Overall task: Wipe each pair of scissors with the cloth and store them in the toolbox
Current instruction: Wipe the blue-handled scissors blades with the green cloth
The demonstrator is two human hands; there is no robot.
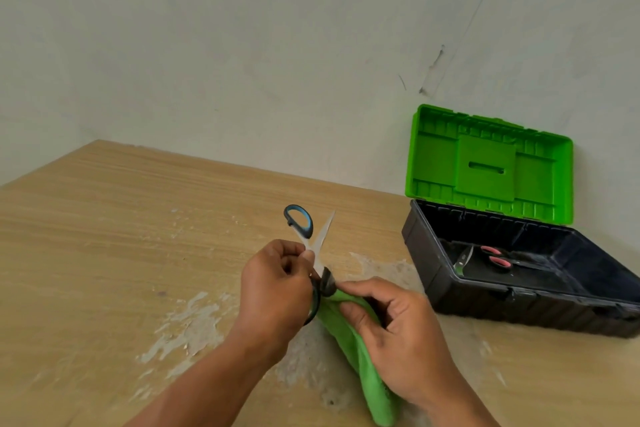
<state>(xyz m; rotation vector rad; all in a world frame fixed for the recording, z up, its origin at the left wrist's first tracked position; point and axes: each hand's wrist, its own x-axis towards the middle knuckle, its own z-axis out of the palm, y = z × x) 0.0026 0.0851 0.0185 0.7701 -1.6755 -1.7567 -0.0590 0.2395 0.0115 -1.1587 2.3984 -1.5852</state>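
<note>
Scissors [321, 236] blades bright metal; cloth [346, 340] fuzzy; table [138, 218] wood-grain (finish flaking); toolbox [485, 166] moulded plastic, slight sheen.

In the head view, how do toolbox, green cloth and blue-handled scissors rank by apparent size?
1. toolbox, clearly largest.
2. green cloth.
3. blue-handled scissors, thinner; both partly covered, so this order is unsure.

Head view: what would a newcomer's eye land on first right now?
The toolbox at right, its bright green lid standing open, has pink-handled scissors lying inside. At centre, the left hand grips blue-handled scissors with the blades spread, while the right hand pinches the green cloth at their lower end.
</note>
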